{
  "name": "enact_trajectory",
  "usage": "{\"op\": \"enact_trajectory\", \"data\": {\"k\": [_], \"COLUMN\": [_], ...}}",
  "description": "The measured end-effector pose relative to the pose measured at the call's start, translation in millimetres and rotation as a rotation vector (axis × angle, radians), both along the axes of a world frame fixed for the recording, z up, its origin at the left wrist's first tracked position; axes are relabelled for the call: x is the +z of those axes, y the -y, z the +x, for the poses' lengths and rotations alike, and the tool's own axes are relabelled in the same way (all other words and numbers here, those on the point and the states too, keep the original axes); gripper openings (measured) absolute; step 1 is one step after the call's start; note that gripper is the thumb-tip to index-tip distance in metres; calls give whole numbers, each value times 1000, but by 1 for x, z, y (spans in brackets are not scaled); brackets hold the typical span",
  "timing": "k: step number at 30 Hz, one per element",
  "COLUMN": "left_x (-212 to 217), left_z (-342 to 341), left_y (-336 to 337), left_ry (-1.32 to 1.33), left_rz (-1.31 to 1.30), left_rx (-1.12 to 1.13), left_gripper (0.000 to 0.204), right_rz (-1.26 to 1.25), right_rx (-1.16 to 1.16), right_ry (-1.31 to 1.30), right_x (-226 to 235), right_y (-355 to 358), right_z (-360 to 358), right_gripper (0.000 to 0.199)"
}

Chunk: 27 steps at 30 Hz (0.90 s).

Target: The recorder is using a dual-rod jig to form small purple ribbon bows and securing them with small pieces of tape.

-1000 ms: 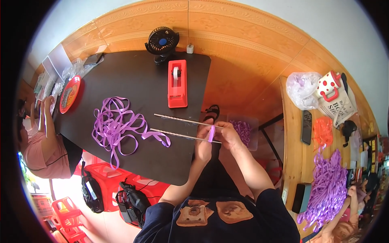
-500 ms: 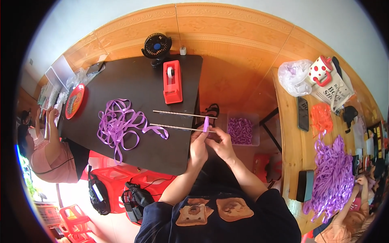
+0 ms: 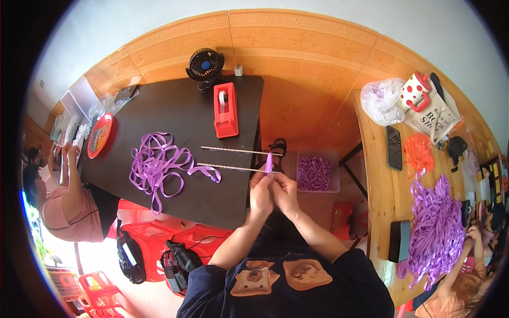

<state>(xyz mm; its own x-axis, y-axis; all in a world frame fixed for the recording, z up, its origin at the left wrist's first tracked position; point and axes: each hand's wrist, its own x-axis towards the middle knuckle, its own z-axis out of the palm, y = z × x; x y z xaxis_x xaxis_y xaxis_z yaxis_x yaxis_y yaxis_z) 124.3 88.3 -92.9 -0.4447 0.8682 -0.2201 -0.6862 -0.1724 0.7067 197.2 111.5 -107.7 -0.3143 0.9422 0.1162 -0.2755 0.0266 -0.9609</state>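
Note:
My left hand and my right hand meet at the right edge of the dark table. Together they pinch a short purple ribbon loop that stands up between the fingertips. Two thin white sticks lie on the table pointing left from the hands. A loose pile of purple ribbon sprawls left of the sticks. A clear box of purple ribbon pieces sits just right of my hands.
A red tape dispenser and a black fan stand at the table's far side. A person sits at the left. A wooden bench on the right holds a phone, bags and a purple ribbon heap. Red stools stand below.
My hands have drawn closer together and slightly nearer to my body, still holding the purple loop upright. The view has shifted a little; the sticks and ribbon pile stay put.

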Motion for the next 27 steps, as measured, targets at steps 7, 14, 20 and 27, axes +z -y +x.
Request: {"op": "enact_trajectory", "data": {"k": [7,14,20,27], "left_x": [30,53,48,81], "left_z": [11,-5,-37,-41], "left_y": [19,24,29,30], "left_ry": [-168,-48,233,279], "left_rz": [-18,-72,-47,-153], "left_rx": [11,-149,-403,-516], "left_gripper": [18,19,32,69], "right_rz": [-286,-372,-407,-27], "right_rx": [166,219,209,-102], "right_ry": [-206,-197,-123,57], "right_x": [11,24,48,74], "right_y": [5,3,8,-15], "right_z": [0,4,8,32], "right_gripper": [13,15,14,11]}}
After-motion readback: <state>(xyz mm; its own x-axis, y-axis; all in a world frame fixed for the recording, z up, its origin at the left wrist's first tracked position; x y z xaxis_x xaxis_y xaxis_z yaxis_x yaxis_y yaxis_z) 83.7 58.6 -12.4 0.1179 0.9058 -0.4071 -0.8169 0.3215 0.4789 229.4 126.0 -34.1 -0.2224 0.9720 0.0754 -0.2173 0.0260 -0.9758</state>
